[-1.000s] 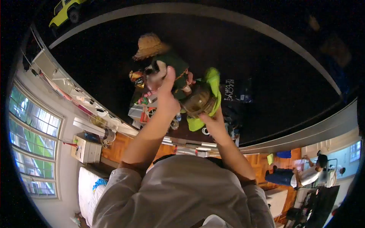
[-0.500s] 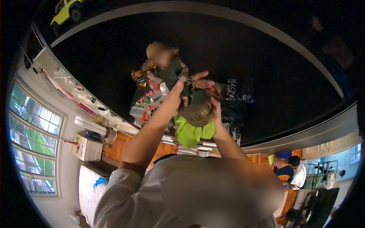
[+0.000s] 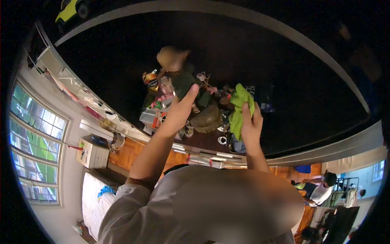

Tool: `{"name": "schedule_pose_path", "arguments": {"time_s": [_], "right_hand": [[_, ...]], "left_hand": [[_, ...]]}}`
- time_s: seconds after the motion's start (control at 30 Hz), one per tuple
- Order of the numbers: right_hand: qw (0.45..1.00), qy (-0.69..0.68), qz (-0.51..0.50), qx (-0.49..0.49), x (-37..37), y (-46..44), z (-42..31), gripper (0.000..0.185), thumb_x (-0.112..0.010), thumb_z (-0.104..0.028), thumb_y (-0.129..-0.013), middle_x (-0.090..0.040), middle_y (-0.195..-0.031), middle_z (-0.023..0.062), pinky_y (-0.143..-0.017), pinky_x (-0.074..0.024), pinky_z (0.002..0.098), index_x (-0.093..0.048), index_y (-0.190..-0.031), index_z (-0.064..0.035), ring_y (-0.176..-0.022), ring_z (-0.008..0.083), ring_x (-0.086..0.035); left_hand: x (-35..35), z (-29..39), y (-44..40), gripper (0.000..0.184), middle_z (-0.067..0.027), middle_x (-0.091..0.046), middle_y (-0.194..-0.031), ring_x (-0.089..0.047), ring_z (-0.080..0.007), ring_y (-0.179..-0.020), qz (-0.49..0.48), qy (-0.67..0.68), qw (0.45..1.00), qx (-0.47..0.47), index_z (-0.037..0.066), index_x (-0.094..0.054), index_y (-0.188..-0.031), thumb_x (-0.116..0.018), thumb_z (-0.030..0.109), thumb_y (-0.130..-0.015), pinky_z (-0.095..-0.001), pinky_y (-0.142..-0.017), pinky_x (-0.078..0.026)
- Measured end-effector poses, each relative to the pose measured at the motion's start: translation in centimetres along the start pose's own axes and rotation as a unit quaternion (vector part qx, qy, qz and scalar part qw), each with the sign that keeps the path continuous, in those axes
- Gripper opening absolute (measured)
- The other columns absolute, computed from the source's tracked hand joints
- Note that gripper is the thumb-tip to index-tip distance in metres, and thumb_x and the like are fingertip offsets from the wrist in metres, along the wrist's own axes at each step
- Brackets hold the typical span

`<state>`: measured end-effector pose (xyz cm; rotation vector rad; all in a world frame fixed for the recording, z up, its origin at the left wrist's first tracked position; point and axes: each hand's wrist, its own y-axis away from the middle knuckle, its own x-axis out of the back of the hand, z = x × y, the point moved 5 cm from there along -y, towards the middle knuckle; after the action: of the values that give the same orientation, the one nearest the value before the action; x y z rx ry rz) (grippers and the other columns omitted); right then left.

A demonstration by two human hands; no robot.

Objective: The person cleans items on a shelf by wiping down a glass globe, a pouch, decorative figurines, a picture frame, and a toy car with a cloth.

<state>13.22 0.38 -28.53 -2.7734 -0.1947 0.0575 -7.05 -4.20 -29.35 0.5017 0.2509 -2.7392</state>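
My left hand [image 3: 183, 110] is closed around the lower body of a doll [image 3: 185, 81] in dark green clothing, its light-brown head farthest from me. In my right hand [image 3: 252, 125] is a crumpled lime-green cloth [image 3: 241, 105], pinched between thumb and fingers and hanging down. Between the hands lies a rounded brown item [image 3: 206, 118] that looks woven; its kind is unclear. Just beyond it are a pale stringy piece [image 3: 202, 76] and a small pink item [image 3: 211, 89].
Left of the doll sit a shiny orange-and-black packet [image 3: 151, 79] and several small toys, one a red piece [image 3: 157, 120]. A white ring [image 3: 222, 140] lies near the table's front edge. A yellow toy car [image 3: 71, 11] is at far left. Another person [image 3: 321, 191] is behind on the right.
The lime-green cloth has moved from the near middle to the right, now in my right hand. My left hand has shifted from the stringy piece onto the doll's body.
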Motion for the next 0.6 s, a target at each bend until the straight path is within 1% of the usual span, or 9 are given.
{"name": "schedule_pose_path", "arguments": {"time_s": [0.03,0.13,0.2,0.23,0.37,0.47,0.5,0.57,0.6], "right_hand": [[0.991,0.094,-0.028,0.086,-0.4,0.6,-1.5,0.018,-0.055,-0.015,-0.081,-0.054,-0.089,0.0152,-0.063,-0.0448,0.0299,-0.059,-0.089,0.0009,-0.074,0.0221,-0.056],[0.918,0.297,-0.098,0.245,-3.1,2.8,-5.3,0.021,-0.060,-0.016,-0.075,-0.051,-0.090,0.0172,-0.065,-0.0452,0.0342,-0.060,-0.090,-0.0012,-0.076,0.0294,-0.055],[0.887,0.316,-0.139,0.307,-5.6,4.5,-5.2,0.017,-0.063,-0.013,-0.071,-0.047,-0.088,0.0166,-0.061,-0.0445,0.0355,-0.061,-0.081,0.0004,-0.073,0.0303,-0.053],[0.872,0.336,-0.182,0.306,-6.1,5.0,-5.1,0.019,-0.064,-0.016,-0.071,-0.047,-0.090,0.0155,-0.061,-0.0449,0.0356,-0.061,-0.081,-0.0006,-0.074,0.0297,-0.054],[0.890,0.328,-0.152,0.278,-4.0,2.3,-4.2,0.015,-0.064,-0.017,-0.069,-0.048,-0.091,0.0107,-0.059,-0.0461,0.0331,-0.062,-0.077,-0.0036,-0.070,0.0265,-0.055],[0.887,0.332,-0.101,0.305,-3.6,1.5,-4.5,0.016,-0.064,-0.015,-0.070,-0.050,-0.090,0.0145,-0.059,-0.0459,0.0353,-0.061,-0.077,-0.0010,-0.070,0.0298,-0.055],[0.913,0.299,-0.073,0.266,-2.8,0.7,-3.8,0.016,-0.064,-0.014,-0.070,-0.050,-0.090,0.0162,-0.060,-0.0458,0.0360,-0.061,-0.077,-0.0005,-0.070,0.0309,-0.054],[0.955,0.231,-0.019,0.186,-1.2,-0.5,-2.2,0.016,-0.063,-0.014,-0.071,-0.050,-0.091,0.0197,-0.061,-0.0457,0.0373,-0.060,-0.078,0.0003,-0.071,0.0331,-0.054],[0.938,0.263,-0.022,0.223,-1.5,-0.3,-2.2,0.016,-0.063,-0.013,-0.071,-0.050,-0.092,0.0209,-0.061,-0.0456,0.0377,-0.060,-0.078,0.0006,-0.071,0.0338,-0.054]], "left_hand": [[-0.3,0.6,0.3,0.042,-0.0023,-0.054,-0.101,-0.048,-0.0103,-0.090,0.014,-0.015,1.000,0.006,0.000,-0.052,-0.106,-0.056,0.035,-0.083,-0.0241,-0.080,-0.038],[-1.4,1.2,0.5,0.041,-0.0048,-0.056,-0.097,-0.051,-0.0114,-0.086,0.034,-0.062,0.997,0.019,0.000,-0.052,-0.106,-0.055,0.035,-0.083,-0.0248,-0.076,-0.042],[-2.1,0.7,-0.2,0.042,-0.0101,-0.060,-0.094,-0.057,-0.0136,-0.080,-0.004,-0.048,0.999,-0.009,-0.001,-0.050,-0.107,-0.051,0.035,-0.085,-0.0271,-0.071,-0.047],[-2.3,1.1,-0.3,0.042,-0.0086,-0.060,-0.091,-0.057,-0.0133,-0.079,0.010,-0.056,0.998,-0.023,-0.001,-0.051,-0.105,-0.055,0.035,-0.083,-0.0265,-0.070,-0.047],[-2.1,1.1,0.3,0.047,-0.0078,-0.058,-0.095,-0.054,-0.0131,-0.082,0.037,-0.147,0.988,-0.040,-0.002,-0.052,-0.106,-0.058,0.038,-0.081,-0.0257,-0.073,-0.044],[-2.9,1.7,0.3,0.042,-0.0053,-0.057,-0.093,-0.051,-0.0113,-0.081,0.073,-0.132,0.987,-0.050,-0.001,-0.053,-0.103,-0.061,0.033,-0.080,-0.0246,-0.072,-0.041],[-3.2,1.7,0.4,0.041,-0.0047,-0.057,-0.094,-0.051,-0.0115,-0.081,0.073,-0.122,0.990,-0.017,0.000,-0.054,-0.102,-0.060,0.034,-0.081,-0.0252,-0.073,-0.041],[-3.3,2.1,0.2,0.041,-0.0041,-0.057,-0.093,-0.050,-0.0111,-0.080,0.098,-0.094,0.989,-0.050,0.000,-0.054,-0.102,-0.059,0.034,-0.081,-0.0254,-0.072,-0.041],[-3.3,2.3,0.0,0.041,-0.0038,-0.057,-0.093,-0.050,-0.0109,-0.080,0.112,-0.080,0.988,-0.066,0.000,-0.055,-0.102,-0.059,0.035,-0.081,-0.0255,-0.072,-0.041]]}}
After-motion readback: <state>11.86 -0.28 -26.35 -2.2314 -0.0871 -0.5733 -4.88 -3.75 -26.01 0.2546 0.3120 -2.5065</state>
